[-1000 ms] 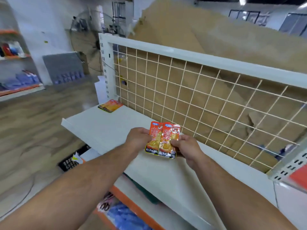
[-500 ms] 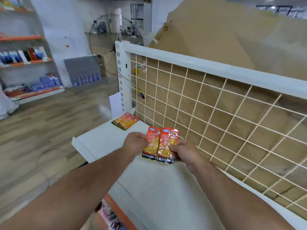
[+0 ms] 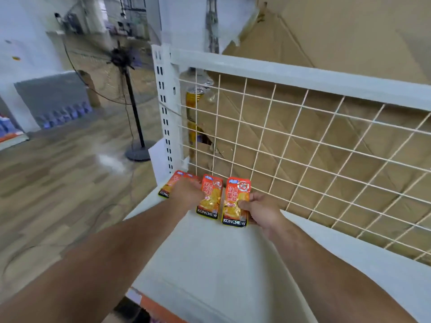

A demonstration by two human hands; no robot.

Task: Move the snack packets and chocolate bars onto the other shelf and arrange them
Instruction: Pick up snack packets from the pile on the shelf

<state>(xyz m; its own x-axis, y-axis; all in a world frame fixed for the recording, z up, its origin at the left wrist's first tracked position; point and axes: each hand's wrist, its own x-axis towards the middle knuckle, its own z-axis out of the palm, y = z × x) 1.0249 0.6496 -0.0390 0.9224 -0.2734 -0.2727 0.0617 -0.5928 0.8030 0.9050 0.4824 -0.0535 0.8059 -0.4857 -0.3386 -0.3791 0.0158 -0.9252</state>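
Two orange KONCHEW snack packets are near the back left corner of the white shelf [image 3: 210,264]. My left hand [image 3: 186,192] holds the left packet [image 3: 210,199] by its left edge. My right hand [image 3: 261,210] pinches the right packet [image 3: 235,203] at its right side, thumb on its front. The two packets sit side by side with a small gap, low over the shelf; whether they touch it I cannot tell. Further left, partly hidden behind my left hand, other orange packets [image 3: 169,187] lie flat in the corner.
A white wire grid [image 3: 303,148] backs the shelf, with brown cardboard behind it. A white slotted upright [image 3: 165,108] stands at the left corner. A black pedestal fan [image 3: 130,94] stands on the wooden floor to the left. An orange lower shelf edge [image 3: 158,306] shows below.
Both hands carried the two packets left and back toward the shelf corner, beside the packets lying there. The pair, held overlapping before, is now separated by a small gap.
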